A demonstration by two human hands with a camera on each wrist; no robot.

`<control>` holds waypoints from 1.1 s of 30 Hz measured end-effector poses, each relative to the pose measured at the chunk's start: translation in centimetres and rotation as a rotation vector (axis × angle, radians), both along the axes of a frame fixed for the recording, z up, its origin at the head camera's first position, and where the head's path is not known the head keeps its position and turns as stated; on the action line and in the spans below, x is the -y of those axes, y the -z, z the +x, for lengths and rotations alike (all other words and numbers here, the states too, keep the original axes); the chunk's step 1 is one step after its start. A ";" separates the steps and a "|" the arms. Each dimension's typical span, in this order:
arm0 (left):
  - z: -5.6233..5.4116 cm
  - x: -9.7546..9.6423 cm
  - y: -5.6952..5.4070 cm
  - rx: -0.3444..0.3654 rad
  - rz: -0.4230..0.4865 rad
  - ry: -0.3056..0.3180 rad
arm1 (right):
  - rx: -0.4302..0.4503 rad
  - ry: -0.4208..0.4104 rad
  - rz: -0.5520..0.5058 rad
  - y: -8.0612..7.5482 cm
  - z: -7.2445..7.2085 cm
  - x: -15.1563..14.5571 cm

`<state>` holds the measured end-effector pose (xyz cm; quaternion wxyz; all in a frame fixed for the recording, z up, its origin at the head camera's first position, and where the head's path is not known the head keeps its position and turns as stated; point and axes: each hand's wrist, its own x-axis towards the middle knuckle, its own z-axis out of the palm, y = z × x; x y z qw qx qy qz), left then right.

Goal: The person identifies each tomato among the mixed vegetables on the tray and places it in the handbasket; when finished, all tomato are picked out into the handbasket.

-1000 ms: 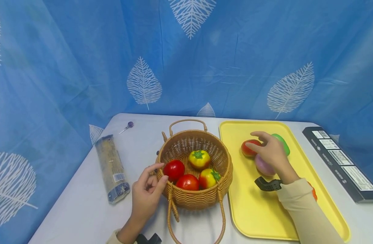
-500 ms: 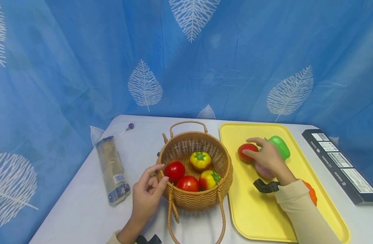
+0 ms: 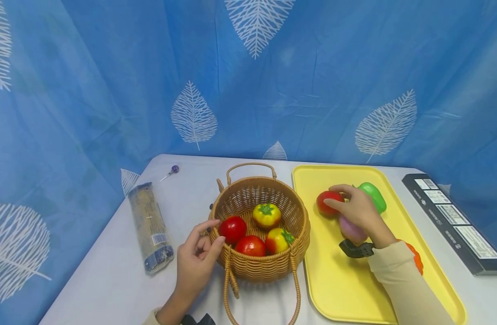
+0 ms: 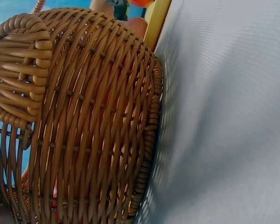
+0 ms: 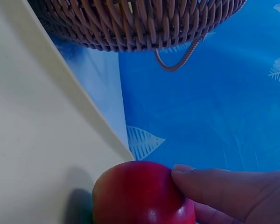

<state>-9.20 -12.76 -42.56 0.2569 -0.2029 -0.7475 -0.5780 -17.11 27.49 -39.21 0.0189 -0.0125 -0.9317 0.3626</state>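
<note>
In the head view my left hand (image 3: 195, 255) grips the left rim of a round wicker basket (image 3: 262, 268), its index finger and thumb at the edge. Inside lie red fruits (image 3: 250, 246) and yellow-red persimmon-like fruits (image 3: 266, 215). The basket's woven side (image 4: 93, 121) fills much of the left wrist view. Over the yellow tray (image 3: 333, 289), my right hand (image 3: 360, 208) pinches a red apple (image 3: 327, 203) between thumb and fingers. The right wrist view shows the thumb pressed on the glossy apple (image 5: 140, 196). A purple eggplant-like piece (image 3: 352, 229) lies beneath this hand.
A green pepper (image 3: 373, 197) and a partly hidden orange piece (image 3: 415, 257) are on the tray. A long black box (image 3: 451, 219) lies to its right. Left of the basket are a wrapped bundle (image 3: 150, 225) and a purple lollipop (image 3: 174, 169). A blue leaf-patterned curtain (image 3: 248, 113) stands behind.
The right hand has moved slightly and its fingers have come onto the red apple, which has shifted a little left on the tray. The left hand has stayed at the basket rim.
</note>
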 end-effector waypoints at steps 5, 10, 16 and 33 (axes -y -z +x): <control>0.0 0.0 0.0 -0.002 -0.001 0.001 | -0.034 0.010 -0.022 -0.6 0.2 -0.1; -0.1 0.0 0.0 -0.016 0.001 0.007 | -0.070 0.016 -0.046 -1.5 0.5 0.2; -0.1 0.1 0.1 -0.023 -0.010 0.003 | -0.125 0.016 -0.064 -2.4 1.1 0.8; -0.1 0.0 0.0 -0.007 -0.005 0.004 | -0.327 -0.052 -0.218 -5.5 3.3 3.9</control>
